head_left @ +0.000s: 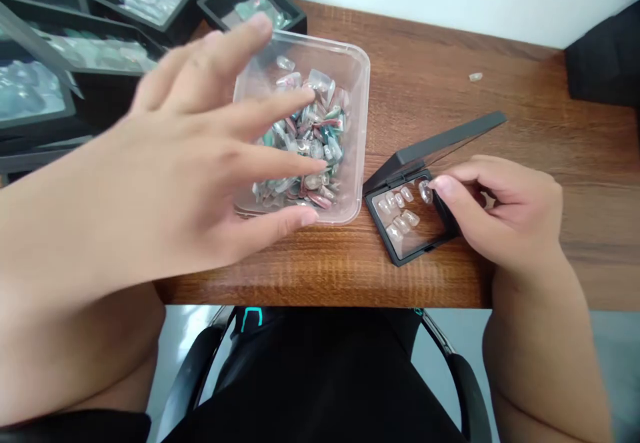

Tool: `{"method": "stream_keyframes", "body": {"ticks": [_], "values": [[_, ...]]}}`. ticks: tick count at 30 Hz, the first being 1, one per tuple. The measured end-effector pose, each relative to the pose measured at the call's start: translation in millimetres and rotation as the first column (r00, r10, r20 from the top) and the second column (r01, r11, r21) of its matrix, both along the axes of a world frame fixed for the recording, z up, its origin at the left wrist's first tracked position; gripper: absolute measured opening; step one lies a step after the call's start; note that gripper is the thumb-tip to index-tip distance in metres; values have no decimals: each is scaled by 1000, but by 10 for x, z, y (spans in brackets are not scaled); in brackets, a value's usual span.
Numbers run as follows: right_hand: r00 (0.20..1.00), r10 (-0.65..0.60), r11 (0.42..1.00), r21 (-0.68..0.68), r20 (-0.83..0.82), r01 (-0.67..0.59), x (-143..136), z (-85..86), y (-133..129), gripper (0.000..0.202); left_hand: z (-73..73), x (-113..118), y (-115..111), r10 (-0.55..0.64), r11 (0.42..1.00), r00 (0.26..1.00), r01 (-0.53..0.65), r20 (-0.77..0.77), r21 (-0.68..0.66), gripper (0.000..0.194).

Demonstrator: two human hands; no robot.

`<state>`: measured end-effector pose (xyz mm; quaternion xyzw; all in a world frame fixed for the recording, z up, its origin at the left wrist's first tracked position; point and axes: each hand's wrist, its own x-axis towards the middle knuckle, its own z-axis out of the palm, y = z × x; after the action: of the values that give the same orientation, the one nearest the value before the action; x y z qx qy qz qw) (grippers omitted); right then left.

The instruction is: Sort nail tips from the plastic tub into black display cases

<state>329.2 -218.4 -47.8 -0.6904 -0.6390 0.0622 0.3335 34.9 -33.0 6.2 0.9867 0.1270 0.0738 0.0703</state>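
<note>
My left hand [200, 143] hovers with its fingers spread over a clear plastic tub [356, 130], holding nothing. Inside the tub lies a heap of press-on nails [317, 136], clear, pink and green, partly hidden by my fingers. To the right, a small black case [400, 260] rests on the table with its lid [445, 138] tilted up. Several clear press-on nails [400, 196] sit in two groups on its see-through base. My right hand [510, 210] pinches one clear press-on nail [425, 192] between thumb and finger, at the case's upper right corner.
Black boxes of press-on nails [150, 3] are crowded at the back left, and another black box [250, 3] stands behind the tub. A single loose nail [475, 77] lies on the wooden table [420, 83]. A black object [605, 56] stands at the far right by the white wall.
</note>
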Motion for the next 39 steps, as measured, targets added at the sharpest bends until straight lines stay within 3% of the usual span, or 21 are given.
{"method": "stream_keyframes", "body": {"ticks": [3,13,21,27,31,35,39], "values": [[1000,13,1000,11,7,-13,12,10,-5,16,-38,-12,2,-40,999,999,41,-23,31,68],[997,18,999,-47,69,-15,56,51,-53,11,-41,26,-34,-97,995,995,98,10,-24,71],[997,-13,997,-71,79,18,55,71,-88,11,-4,77,-56,-138,983,985,149,100,-111,44],[996,19,997,-81,86,-12,58,94,-103,9,15,18,-9,-198,969,972,214,125,-127,39],[995,20,997,-80,96,-12,62,88,-107,8,41,-20,-21,-149,964,967,189,208,-189,28],[996,10,996,-88,83,-3,68,89,-112,9,87,-2,-51,-27,965,952,103,304,-239,16],[997,8,996,-84,82,-1,72,97,-113,11,164,92,-107,6,979,943,62,334,-195,18]]}}
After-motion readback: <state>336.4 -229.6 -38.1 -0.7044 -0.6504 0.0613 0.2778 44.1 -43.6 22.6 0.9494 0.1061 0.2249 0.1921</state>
